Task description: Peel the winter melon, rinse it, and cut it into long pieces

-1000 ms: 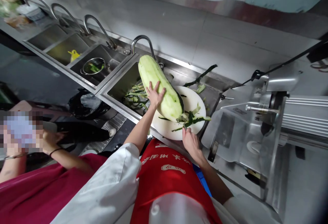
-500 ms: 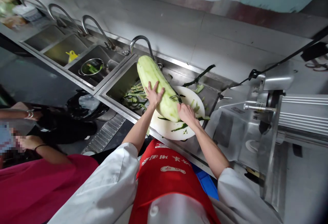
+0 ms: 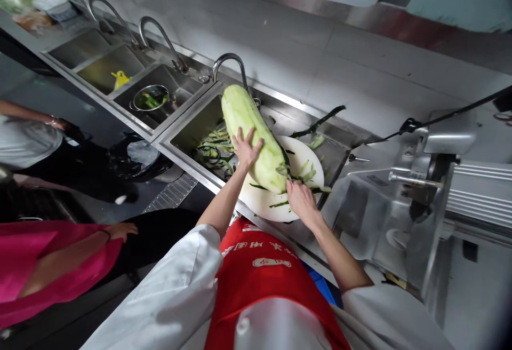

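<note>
A large, pale green, mostly peeled gourd (image 3: 256, 136) lies slantwise across the sink corner and a round white board (image 3: 260, 200). My left hand (image 3: 247, 150) rests on its side with fingers spread. At the lower right end of the gourd, my right hand (image 3: 301, 198) is closed round the handle of a peeler (image 3: 285, 170), whose head touches the skin. A dark green strip of peel remains along the gourd's right side. Peel scraps (image 3: 306, 173) lie on the board, and more peelings (image 3: 216, 147) fill part of the sink.
A curved faucet (image 3: 230, 56) stands behind the gourd. Further left are more sinks, one with a metal colander (image 3: 150, 98) of green vegetables. A slicing machine (image 3: 424, 179) stands at the right. Two people are at the left, one in a pink top (image 3: 60, 264).
The peeler and my right hand have moved slightly down along the gourd's end. My left hand stays on the gourd. The person in pink has shifted, and the view has turned a little.
</note>
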Available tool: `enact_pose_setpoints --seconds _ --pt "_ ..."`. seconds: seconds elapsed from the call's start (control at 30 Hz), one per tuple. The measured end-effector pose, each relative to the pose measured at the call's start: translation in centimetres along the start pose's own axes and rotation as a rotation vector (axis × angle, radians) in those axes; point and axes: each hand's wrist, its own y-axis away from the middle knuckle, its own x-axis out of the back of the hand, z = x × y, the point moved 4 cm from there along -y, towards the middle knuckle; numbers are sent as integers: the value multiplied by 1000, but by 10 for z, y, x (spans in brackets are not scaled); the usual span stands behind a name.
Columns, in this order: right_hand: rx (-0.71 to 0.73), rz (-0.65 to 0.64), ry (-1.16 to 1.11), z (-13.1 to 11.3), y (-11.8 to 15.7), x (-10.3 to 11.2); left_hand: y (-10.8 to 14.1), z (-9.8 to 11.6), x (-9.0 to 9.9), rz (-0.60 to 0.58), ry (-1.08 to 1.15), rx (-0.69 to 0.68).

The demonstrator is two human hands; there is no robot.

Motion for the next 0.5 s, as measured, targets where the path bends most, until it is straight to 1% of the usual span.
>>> enact_pose_setpoints --seconds 0.07,0.13,0.17,0.23,0.3,0.37,0.43,0.5 --pt "-27 -71 9 27 21 -19 -1 0 0 -4 0 -3" --pt "-65 -89 -20 53 32 -31 -1 -1 0 -4 -2 -8" --pt "-84 -59 -56 62 30 -32 -1 -2 -1 -3 -4 -9" --pt "-104 67 -159 65 9 -22 0 -3 0 10 2 3" --pt "-102 218 -284 52 -30 -4 3 -4 2 34 24 54" --pt "-60 314 -436 29 -72 17 7 -5 4 48 59 135" --pt "28 334 -609 4 -107 32 10 -6 4 37 96 214" --pt "121 325 -744 -16 -127 37 13 -6 3 17 122 271"
